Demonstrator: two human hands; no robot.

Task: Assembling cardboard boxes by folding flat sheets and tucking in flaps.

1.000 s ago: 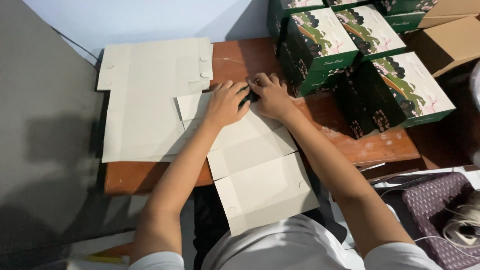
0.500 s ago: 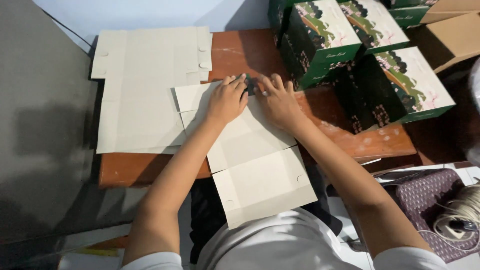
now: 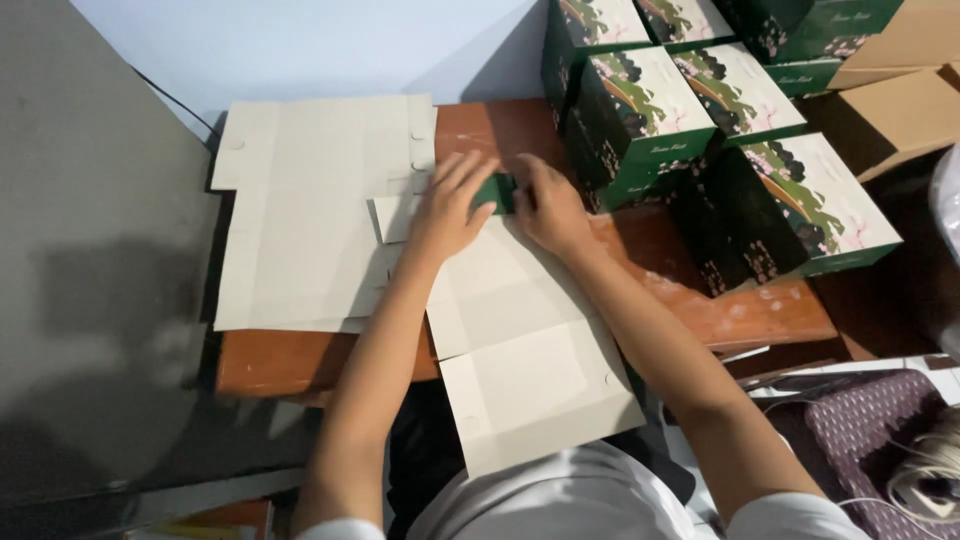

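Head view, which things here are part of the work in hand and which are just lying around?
In hand: flat box blank, its green flap, left hand, right hand.
Lying about: stack of flat blanks, finished green boxes, brown carton, twine.

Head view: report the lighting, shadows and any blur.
Head view: soft even light, no glare; a dim shadow on the grey surface at left; left hand and right hand slightly motion-blurred on the flat carton; green boxes sharp.

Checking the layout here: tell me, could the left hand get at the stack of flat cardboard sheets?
Probably yes. The left hand rests on the unfolded box blank, right beside the stack of flat sheets, with nothing between them.
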